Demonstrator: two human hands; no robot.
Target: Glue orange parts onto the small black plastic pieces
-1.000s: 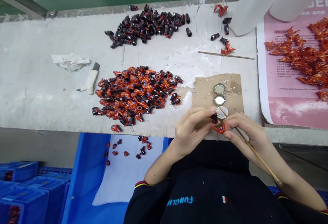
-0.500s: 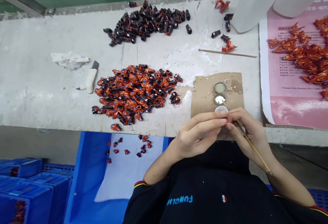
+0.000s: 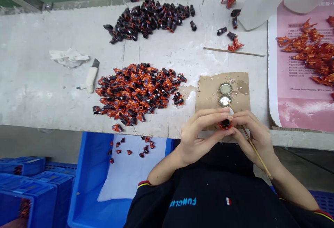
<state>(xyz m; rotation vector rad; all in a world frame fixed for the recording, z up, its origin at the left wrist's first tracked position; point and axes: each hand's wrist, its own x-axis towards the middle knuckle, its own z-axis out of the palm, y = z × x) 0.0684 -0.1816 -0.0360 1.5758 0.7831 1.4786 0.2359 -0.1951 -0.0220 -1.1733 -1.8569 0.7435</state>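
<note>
L hand (image 3: pixel 197 136) & R hand (image 3: pixel 254 136) together, pinching red-black piece (image 3: pixel 225 124); stick (image 3: pixel 257 153) in R hand lies diag., tip up-left.

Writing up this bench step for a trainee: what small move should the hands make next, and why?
Probably tilt the thin stick so its tip meets the red-and-black piece. The left hand and right hand pinch that piece between fingertips, while the stick, in the right hand, has its tip by the lower bottle cap on the cardboard.
</note>
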